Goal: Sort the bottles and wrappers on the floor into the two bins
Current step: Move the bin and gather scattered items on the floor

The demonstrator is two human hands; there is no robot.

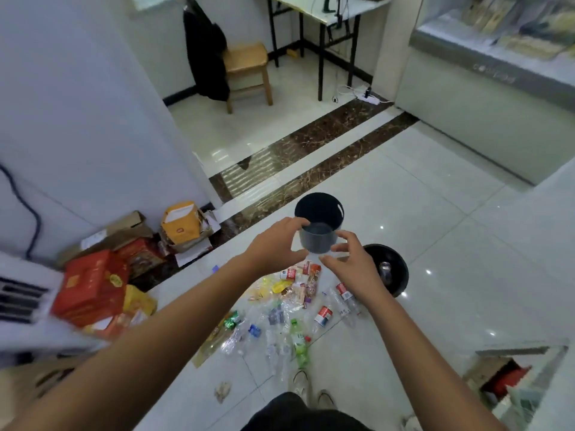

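Note:
A heap of clear plastic bottles (323,315) and coloured wrappers (298,284) lies on the white tiled floor in front of my feet. Two dark round bins stand beyond it. The far bin (320,209) looks empty inside. The near-right bin (401,275) holds a bottle. Both my arms reach forward at about the height of the far bin in the view. My left hand (277,244) is at that bin's left side and my right hand (351,262) at its lower right. Fingers on both are spread, and neither clearly grips anything.
Red and yellow cardboard boxes (93,284) are stacked at the left by the wall. A wooden chair (249,66) and a desk (326,14) stand at the back. A glass counter (485,88) runs along the right. A crumpled scrap (222,391) lies near my shoes.

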